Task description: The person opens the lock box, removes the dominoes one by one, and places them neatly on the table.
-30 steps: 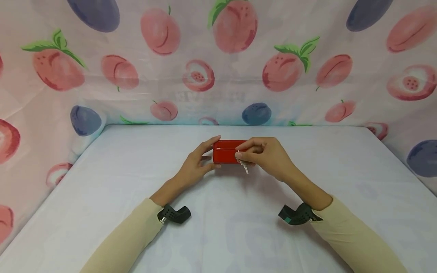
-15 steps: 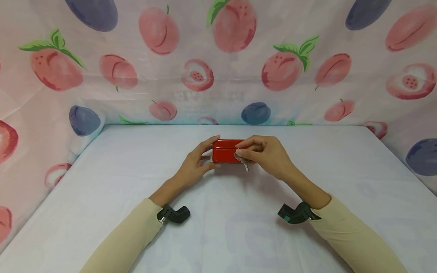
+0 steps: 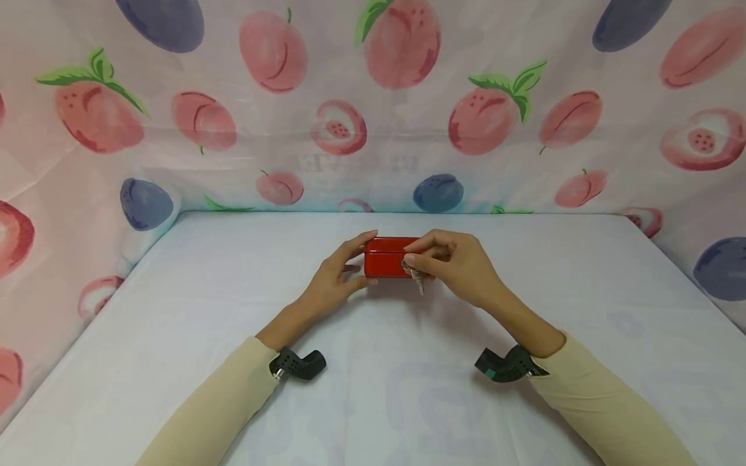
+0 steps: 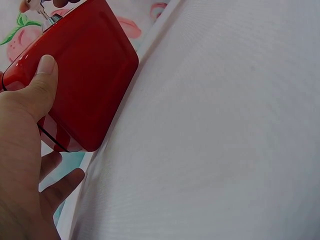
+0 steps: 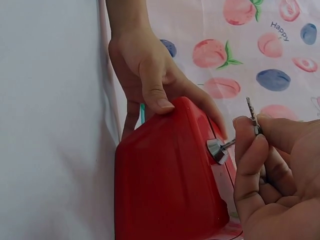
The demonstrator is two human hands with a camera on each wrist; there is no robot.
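A small red metal lockbox point(image 3: 384, 264) stands on the white-covered table, its lid down. My left hand point(image 3: 333, 283) grips its left end, thumb on one side and fingers spread around the other. In the right wrist view a silver lock cylinder point(image 5: 217, 151) sticks out of the box's front. A key point(image 5: 228, 144) reaches from the lock to the fingertips of my right hand point(image 3: 463, 268), which pinch its head. A second key point(image 5: 251, 108) hangs loose from the same bunch and shows below the fingers in the head view. My right fingers hide the key's head.
The white cloth point(image 3: 361, 388) covers the table up to its back edge. Behind it hangs a fruit-print curtain point(image 3: 402, 129), which also runs along both sides. A black wrist camera point(image 3: 300, 366) is strapped to the left sleeve, another camera point(image 3: 507, 364) to the right.
The right fingertips have shifted very slightly upward at the lock, and the dangling key has swung a little. The lockbox and left hand hold their place.
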